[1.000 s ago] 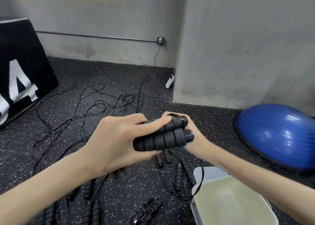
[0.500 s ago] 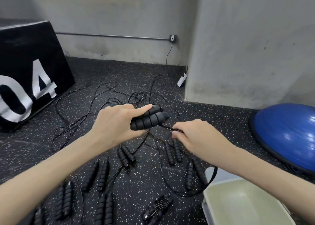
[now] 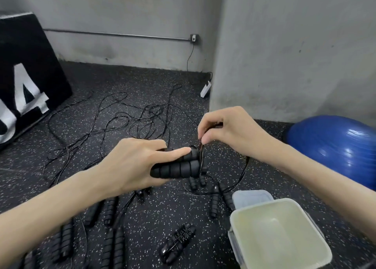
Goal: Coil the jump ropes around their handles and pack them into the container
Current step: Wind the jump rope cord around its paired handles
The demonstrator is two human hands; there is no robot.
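Fingers [image 3: 175, 152] of left hand [image 3: 132, 167] clamp paired handles [image 3: 179, 167] at frame centre; right hand [image 3: 225, 130] pinches rope [image 3: 201, 146] just above their tip. Winding under way. Next: more turns, then tuck. Container [image 3: 240, 217] lower right holds nothing; loose ropes [image 3: 126, 116] beyond.

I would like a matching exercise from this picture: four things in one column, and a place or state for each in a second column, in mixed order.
Things:
1. pair of handles
2. container
3. coiled rope
4. blue ball

Places or states:
A. lies wound up on the floor
B. open, nothing inside
C. gripped by the left hand
D. far right, beside the wall

Pairs: 1-C, 2-B, 3-A, 4-D
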